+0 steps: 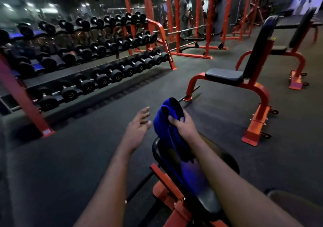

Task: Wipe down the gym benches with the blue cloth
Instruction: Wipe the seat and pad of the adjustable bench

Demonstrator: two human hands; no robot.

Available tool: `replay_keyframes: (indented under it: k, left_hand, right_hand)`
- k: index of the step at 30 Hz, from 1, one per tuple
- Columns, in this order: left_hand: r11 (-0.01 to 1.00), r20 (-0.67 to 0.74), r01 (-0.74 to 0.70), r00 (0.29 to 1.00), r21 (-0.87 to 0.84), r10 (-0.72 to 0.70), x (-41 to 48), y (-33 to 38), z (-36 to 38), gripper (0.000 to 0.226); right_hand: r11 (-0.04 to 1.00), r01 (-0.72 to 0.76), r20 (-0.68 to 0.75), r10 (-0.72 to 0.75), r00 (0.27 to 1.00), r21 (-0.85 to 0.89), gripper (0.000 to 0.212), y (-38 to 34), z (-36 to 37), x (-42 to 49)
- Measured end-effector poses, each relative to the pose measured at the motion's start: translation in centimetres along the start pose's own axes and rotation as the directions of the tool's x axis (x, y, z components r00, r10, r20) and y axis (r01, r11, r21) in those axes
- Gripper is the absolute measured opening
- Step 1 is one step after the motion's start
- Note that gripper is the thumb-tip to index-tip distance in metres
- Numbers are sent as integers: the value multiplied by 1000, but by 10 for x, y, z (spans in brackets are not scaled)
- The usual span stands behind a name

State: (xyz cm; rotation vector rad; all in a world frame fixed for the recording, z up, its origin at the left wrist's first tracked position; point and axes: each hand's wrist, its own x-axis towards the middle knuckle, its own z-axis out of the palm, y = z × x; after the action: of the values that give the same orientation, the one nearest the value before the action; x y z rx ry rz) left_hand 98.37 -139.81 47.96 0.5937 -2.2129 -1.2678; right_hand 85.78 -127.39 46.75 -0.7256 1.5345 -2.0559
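My right hand [183, 124] grips the blue cloth [170, 132], bunched up and hanging down over the near bench [209, 200], a black pad on an orange frame right below me. My left hand [139, 128] hovers just left of the cloth, fingers spread, touching nothing. A second bench [225, 75] with a black seat and upright black backrest stands ahead to the right. A third bench [279, 49] of the same kind stands behind it.
A long orange dumbbell rack [97, 64] with several black dumbbells runs along the left in front of a mirror. Orange squat racks [194, 34] stand at the back. Dark rubber floor [78, 148] stretches between rack and benches.
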Motion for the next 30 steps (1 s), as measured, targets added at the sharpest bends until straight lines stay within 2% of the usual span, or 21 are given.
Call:
replay_keyframes:
  k: [1, 3, 6, 9, 11, 14, 18, 23, 27, 30]
  left_hand:
    - [1000, 63, 16, 998, 24, -17, 5, 22, -12, 39]
    - [990, 102, 52, 993, 132, -66, 12, 66, -36, 23]
    - [957, 58, 85, 993, 276, -105, 18, 134, -77, 4]
    - [926, 25, 135, 988, 351, -153, 20, 204, -121, 10]
    - [920, 46, 131, 986, 371, -159, 20, 240, -148, 11]
    - [927, 74, 139, 982, 348, -174, 12, 273, -183, 19]
    - [944, 21, 137, 988, 301, -150, 9, 288, -230, 20]
    - [935, 81, 150, 979, 322, -185, 25, 265, -305, 18]
    - [918, 172, 136, 962, 373, -212, 61, 224, -372, 23]
    - [910, 151, 120, 969, 397, -194, 95, 192, -416, 21]
  right_hand:
    - [1000, -13, 19, 13, 1000, 9, 27, -23, 8, -1]
    - [993, -100, 36, 98, 994, 57, 19, -65, 25, -3]
    - [963, -269, 22, 268, 963, 35, 12, -134, 45, -9]
    - [915, -404, 82, 402, 912, 3, 39, -200, 60, -18]
    - [914, -406, 126, 405, 906, -17, 43, -237, 75, -25]
    - [931, -324, 116, 345, 931, -169, 53, -273, 99, -29]
    - [904, -177, 117, 239, 964, -389, 56, -287, 142, -18]
    - [913, -88, 106, 141, 984, -398, 21, -272, 205, 16]
    - [908, -89, 100, 141, 985, -409, 25, -254, 264, 60]
    - [906, -137, 81, 184, 980, -400, 26, -245, 306, 92]
